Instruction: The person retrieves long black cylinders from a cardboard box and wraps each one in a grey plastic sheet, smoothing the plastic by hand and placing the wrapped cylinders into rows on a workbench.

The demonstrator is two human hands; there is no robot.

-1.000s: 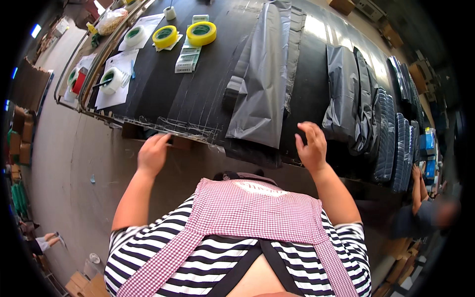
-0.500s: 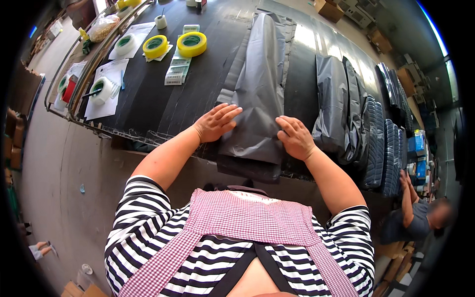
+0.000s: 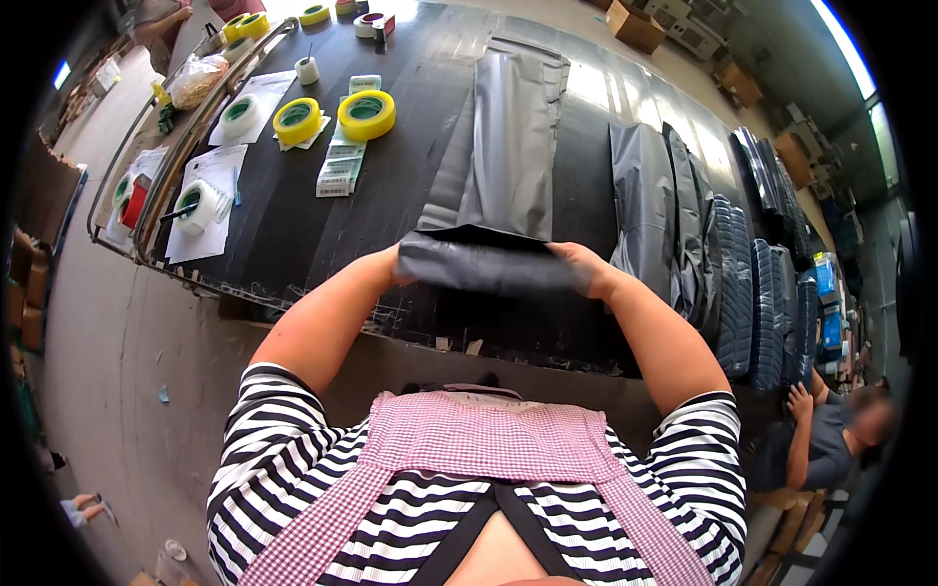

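Holding the near end of a long grey plastic bag, the person stands at a black table. The left hand pinches one corner and the right hand pinches the other, fingers closed tight on the folded edge. The rest of the bag lies flat, stretching away across the table. It looks like the near end is being folded over. To do that well, both hands should stay level and pull the edge straight, so the fold comes out even with no wrinkles. Yellow tape rolls sit near the left side. More grey bags are stacked to the right, well apart.
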